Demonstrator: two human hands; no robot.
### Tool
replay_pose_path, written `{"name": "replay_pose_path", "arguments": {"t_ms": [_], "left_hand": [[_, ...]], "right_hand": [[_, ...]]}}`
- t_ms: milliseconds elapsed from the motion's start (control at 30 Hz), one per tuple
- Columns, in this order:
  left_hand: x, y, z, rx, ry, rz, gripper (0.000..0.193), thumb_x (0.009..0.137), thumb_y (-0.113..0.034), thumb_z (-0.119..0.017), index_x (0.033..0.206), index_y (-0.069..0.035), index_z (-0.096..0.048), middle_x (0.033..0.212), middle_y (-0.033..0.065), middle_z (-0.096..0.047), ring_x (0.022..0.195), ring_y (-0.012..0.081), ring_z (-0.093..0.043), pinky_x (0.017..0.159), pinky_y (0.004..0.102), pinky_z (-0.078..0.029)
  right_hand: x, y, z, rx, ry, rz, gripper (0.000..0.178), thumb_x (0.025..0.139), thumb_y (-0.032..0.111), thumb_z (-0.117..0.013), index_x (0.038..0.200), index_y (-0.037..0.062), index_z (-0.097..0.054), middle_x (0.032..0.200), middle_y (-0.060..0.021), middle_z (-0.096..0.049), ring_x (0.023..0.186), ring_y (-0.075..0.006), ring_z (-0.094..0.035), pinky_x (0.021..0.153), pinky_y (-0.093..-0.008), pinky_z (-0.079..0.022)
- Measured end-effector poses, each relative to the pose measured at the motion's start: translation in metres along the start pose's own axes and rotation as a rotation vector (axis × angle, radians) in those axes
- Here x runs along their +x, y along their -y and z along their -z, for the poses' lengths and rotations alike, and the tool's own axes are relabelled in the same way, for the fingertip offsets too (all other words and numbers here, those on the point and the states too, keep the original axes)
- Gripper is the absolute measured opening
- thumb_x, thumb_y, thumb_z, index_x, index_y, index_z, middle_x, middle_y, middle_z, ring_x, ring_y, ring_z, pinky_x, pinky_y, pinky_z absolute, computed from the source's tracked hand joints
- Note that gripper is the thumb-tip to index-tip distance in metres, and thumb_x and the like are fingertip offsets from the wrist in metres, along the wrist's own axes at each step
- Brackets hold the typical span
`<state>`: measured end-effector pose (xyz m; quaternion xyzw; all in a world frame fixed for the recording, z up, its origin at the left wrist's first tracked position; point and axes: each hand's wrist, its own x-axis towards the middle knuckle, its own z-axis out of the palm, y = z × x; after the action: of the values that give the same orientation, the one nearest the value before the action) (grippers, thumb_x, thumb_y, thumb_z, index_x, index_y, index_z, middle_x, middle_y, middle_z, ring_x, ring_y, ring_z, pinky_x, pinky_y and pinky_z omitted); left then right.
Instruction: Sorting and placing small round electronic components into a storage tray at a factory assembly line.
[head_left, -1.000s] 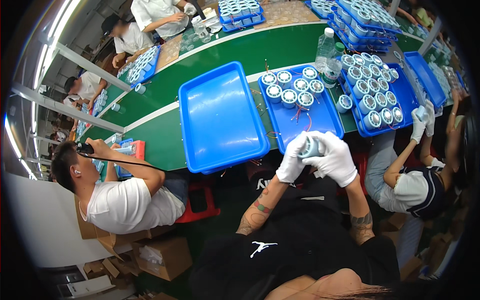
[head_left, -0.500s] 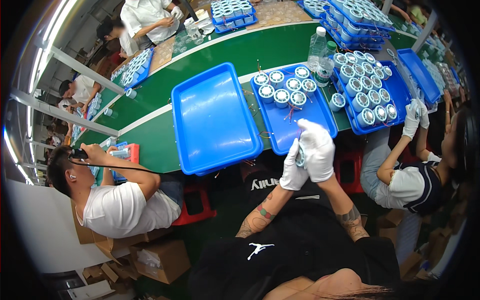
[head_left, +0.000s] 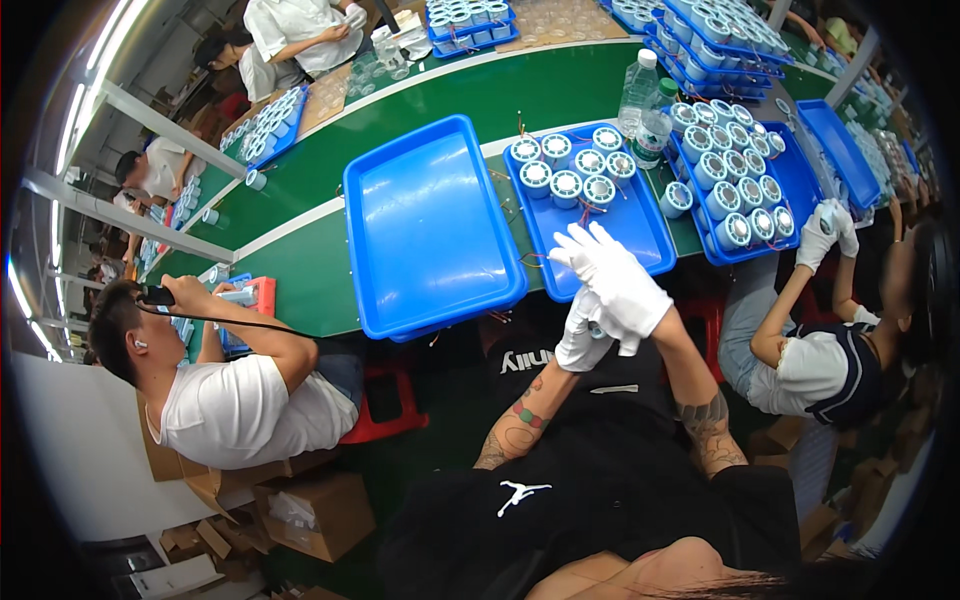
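Note:
My left hand, in a white glove, is wrapped round a light-blue cylinder; only a small part of it shows between my hands. Across the top of it lies my gloved right hand, its fingers stretched out and pointing to the upper left. Just beyond my hands, a blue tray holds several light-blue cylinders with round, slotted pale tops and thin wires. To the left of that tray lies a larger-looking blue tray, its bare bottom showing.
At right, another blue tray carries rows of cylinders, with a single cylinder beside it. Two plastic bottles stand behind. Co-workers sit on both sides, one with white-gloved hands. Stacked trays rise at the far right.
My right hand has opened out, its fingers now stretched over my left hand. The cylinder between my hands is more hidden than before.

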<state>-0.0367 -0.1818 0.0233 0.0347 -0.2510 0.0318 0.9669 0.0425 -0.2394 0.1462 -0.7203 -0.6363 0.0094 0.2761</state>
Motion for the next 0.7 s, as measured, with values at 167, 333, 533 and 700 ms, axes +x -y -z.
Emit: {"name": "replay_pose_path", "arguments": {"t_ms": [167,333,533,700], "left_hand": [[-0.011,0.008,-0.010,0.197,-0.713,-0.156,0.038,0.094,-0.023,-0.053,0.127,-0.005,-0.051,0.097,0.0037,-0.061,0.086,0.0111,-0.055,0.080,0.0240,-0.044],[-0.011,0.012,0.011,0.193,-0.484,-0.027,0.038,0.095,-0.025,-0.053,0.128,-0.007,-0.051,0.103,0.0045,-0.063,0.091,0.0129,-0.059,0.083,0.0271,-0.046],[0.008,0.008,-0.028,0.139,-0.621,-0.360,0.039,0.097,-0.028,-0.050,0.131,-0.008,-0.050,0.119,0.0068,-0.061,0.107,0.0168,-0.059,0.095,0.0319,-0.045],[0.001,0.012,-0.024,-0.074,-0.471,-0.208,0.041,0.098,-0.028,-0.048,0.134,-0.009,-0.048,0.131,0.0079,-0.055,0.117,0.0189,-0.055,0.103,0.0330,-0.040]], "right_hand": [[-0.011,0.022,-0.016,0.076,-0.226,-0.213,0.036,0.091,0.018,-0.048,0.119,-0.0038,-0.057,0.129,-0.0209,-0.055,0.130,-0.0386,-0.042,0.113,-0.0473,-0.024],[0.000,-0.016,-0.021,-0.056,0.058,0.032,0.037,0.092,0.019,-0.045,0.118,-0.0047,-0.057,0.130,-0.0202,-0.054,0.130,-0.0385,-0.040,0.113,-0.0466,-0.024],[0.006,0.025,-0.020,-0.116,-0.232,-0.193,0.037,0.094,0.019,-0.041,0.119,-0.0027,-0.057,0.130,-0.0207,-0.055,0.128,-0.0391,-0.043,0.111,-0.0466,-0.026],[0.007,0.013,-0.019,-0.137,-0.218,-0.209,0.033,0.090,0.017,-0.046,0.114,-0.0027,-0.058,0.125,-0.0213,-0.057,0.124,-0.0394,-0.046,0.109,-0.0463,-0.028]]}}
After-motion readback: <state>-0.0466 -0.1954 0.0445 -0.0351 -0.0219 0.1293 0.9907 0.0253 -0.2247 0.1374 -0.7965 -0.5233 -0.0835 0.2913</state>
